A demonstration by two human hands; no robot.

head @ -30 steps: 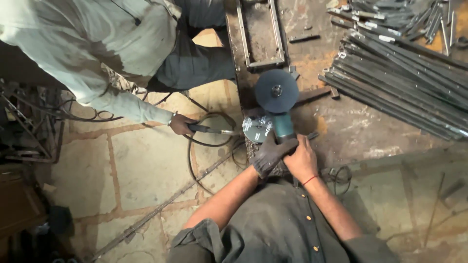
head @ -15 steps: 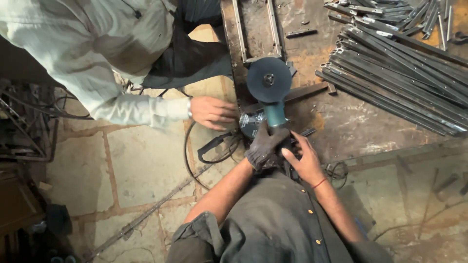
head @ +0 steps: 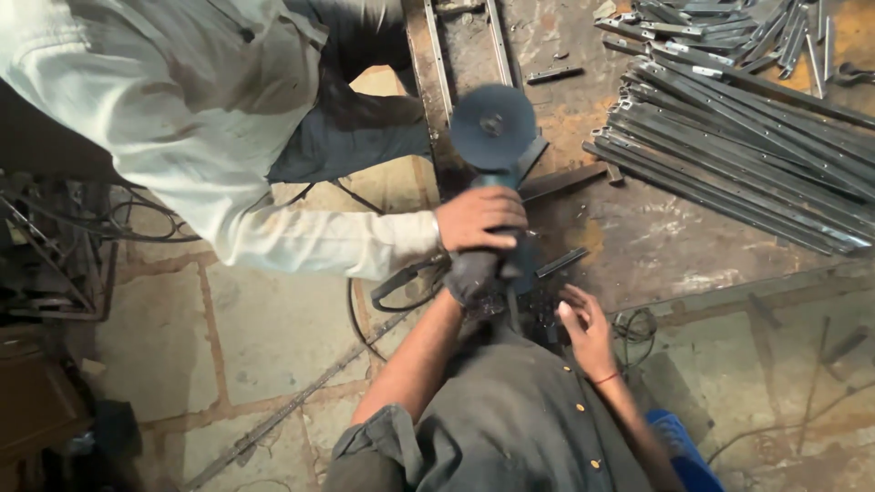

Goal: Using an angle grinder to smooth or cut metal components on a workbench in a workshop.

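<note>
Your gloved left hand (head: 472, 276) is clamped around the rear of the angle grinder (head: 497, 169), which lies with its disc over the rusty steel plate (head: 638, 228) on the floor, likely to steady it. Your right hand (head: 588, 330) hangs open and empty just beside it, while a co-worker's hand (head: 478, 219) grips the body from above.
</note>
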